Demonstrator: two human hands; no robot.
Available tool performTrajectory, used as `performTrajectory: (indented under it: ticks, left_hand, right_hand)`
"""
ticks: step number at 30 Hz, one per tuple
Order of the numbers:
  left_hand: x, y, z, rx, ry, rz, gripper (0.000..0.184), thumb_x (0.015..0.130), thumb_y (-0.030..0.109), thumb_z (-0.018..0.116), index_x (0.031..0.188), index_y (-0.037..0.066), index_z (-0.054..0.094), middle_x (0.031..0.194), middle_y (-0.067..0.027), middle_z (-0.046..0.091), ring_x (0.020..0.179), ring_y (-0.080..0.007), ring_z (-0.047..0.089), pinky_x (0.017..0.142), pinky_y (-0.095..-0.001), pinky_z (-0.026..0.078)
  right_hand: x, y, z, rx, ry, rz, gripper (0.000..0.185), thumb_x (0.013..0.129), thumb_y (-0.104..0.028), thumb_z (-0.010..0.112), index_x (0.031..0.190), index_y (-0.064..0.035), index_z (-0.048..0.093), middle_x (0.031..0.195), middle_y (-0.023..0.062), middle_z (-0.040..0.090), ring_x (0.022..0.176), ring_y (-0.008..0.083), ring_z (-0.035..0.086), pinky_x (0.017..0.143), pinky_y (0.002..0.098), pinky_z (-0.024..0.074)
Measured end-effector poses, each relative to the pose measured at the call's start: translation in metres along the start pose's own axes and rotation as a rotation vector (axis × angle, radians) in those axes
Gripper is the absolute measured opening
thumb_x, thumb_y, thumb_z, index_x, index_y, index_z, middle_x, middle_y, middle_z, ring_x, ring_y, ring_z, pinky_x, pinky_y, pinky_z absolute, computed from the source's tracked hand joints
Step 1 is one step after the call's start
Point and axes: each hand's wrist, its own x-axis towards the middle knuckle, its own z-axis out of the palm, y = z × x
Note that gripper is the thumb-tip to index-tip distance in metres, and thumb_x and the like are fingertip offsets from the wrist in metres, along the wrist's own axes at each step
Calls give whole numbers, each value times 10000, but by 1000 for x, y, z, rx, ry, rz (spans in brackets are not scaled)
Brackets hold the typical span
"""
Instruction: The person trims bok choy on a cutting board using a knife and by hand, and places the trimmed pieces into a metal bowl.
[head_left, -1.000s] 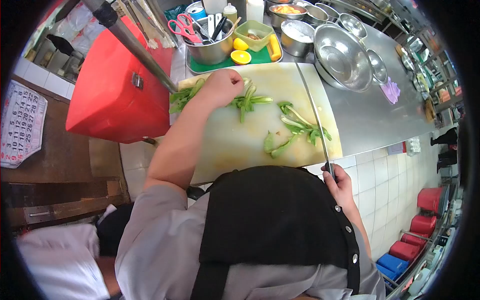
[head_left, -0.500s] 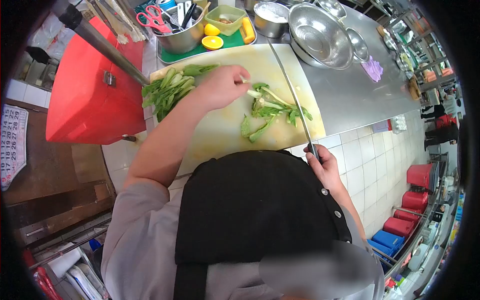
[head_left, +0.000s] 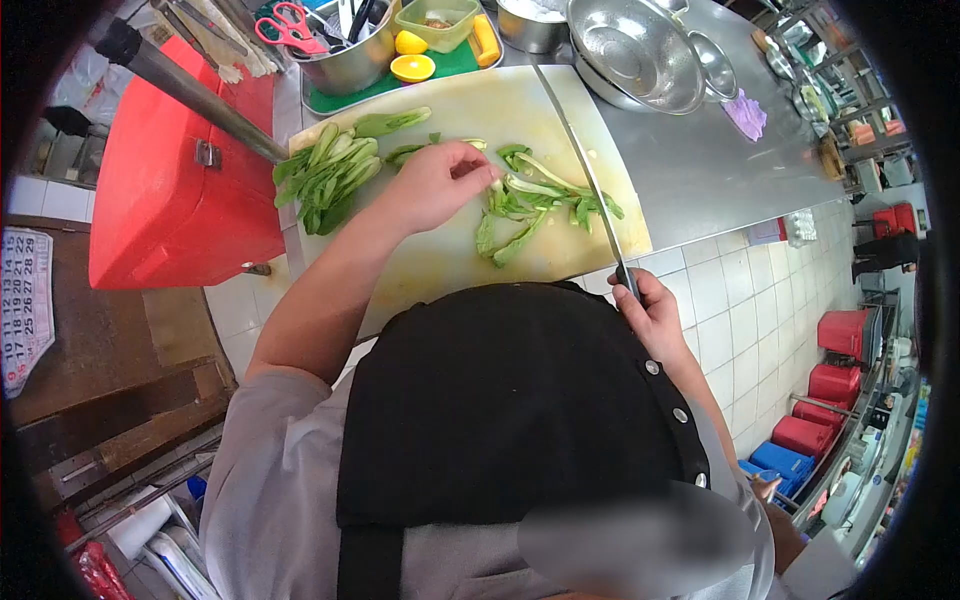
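My right hand (head_left: 648,308) is wrapped round the dark handle of a long knife (head_left: 584,168), whose blade reaches across the right part of the cutting board (head_left: 420,275). My left hand (head_left: 440,185) is over the middle of the board, thumb and forefinger pinched together. Its fingertips are beside a pile of cut leafy greens (head_left: 530,205); whether they hold a piece is not clear. Beyond that hand lies a separate green stalk (head_left: 402,154), partly covered by it. A bunch of whole leafy greens (head_left: 330,175) rests at the board's left side.
Behind the board, a green tray (head_left: 350,98) carries a metal pot with scissors (head_left: 290,28) and utensils, a cut orange fruit (head_left: 412,68) and a plastic container (head_left: 438,25). Metal bowls (head_left: 635,55) and a purple cloth (head_left: 745,115) are at right. A red cooler box (head_left: 180,190) stands left.
My left hand has come nearer to my body, and a stalk beyond it now shows. My right hand still holds the knife in about the same place. The view has shifted slightly.
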Motion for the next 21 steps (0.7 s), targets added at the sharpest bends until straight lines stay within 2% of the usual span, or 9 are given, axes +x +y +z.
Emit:
performTrajectory:
  ticks: [6, 9, 12, 15, 18, 21]
  left_hand:
    - [-6, 11, 9, 236, 76, -153, 312, 913, 280, 771, 954, -3, 648, 835, -51, 686, 748, -117, 603, 689, -295, 505]
    - [2, -6, 14, 107, 119, -100, 260, 917, 239, 760, 944, 4, 651, 842, -37, 690, 743, -105, 607, 681, -284, 505]
    - [4, -4, 10, -257, -15, -145, 195, 928, 189, 732, 991, 12, 677, 862, -22, 697, 757, -94, 613, 700, -267, 506]
    - [9, -2, 8, -278, -90, -112, 217, 945, 201, 708, 1045, 9, 701, 957, -39, 738, 811, -89, 640, 717, -267, 506]
    - [8, 8, 12, -397, -167, -188, 211, 959, 126, 653, 1135, 17, 691, 980, -36, 729, 798, -81, 611, 748, -240, 499]
    - [12, -8, 16, -334, -257, -129, 226, 964, 92, 603, 1168, 23, 673, 1032, -52, 733, 819, -85, 615, 756, -246, 504]
  right_hand:
    - [1, -4, 0, -15, -13, 38, 176, 998, -172, 674, 1087, -21, 671, 891, -15, 640, 810, 71, 529, 740, 248, 459]
    - [1, 1, 0, -1, -8, -11, 179, 997, -169, 674, 1090, -17, 670, 887, -14, 640, 810, 74, 533, 742, 249, 462]
    - [-1, 1, 1, 26, 14, 17, 185, 998, -173, 673, 1088, -12, 669, 883, -12, 639, 808, 75, 536, 744, 251, 465]
    - [0, 6, 1, 33, 13, 24, 187, 998, -177, 673, 1086, -12, 669, 870, -16, 635, 802, 73, 534, 740, 249, 465]
    - [1, 3, 1, 5, 4, 1, 185, 998, -178, 673, 1084, -14, 670, 859, -21, 631, 799, 72, 534, 736, 247, 464]
    - [0, 3, 0, 19, -10, 36, 182, 996, -177, 673, 1083, -17, 671, 848, -27, 626, 788, 69, 525, 724, 244, 458]
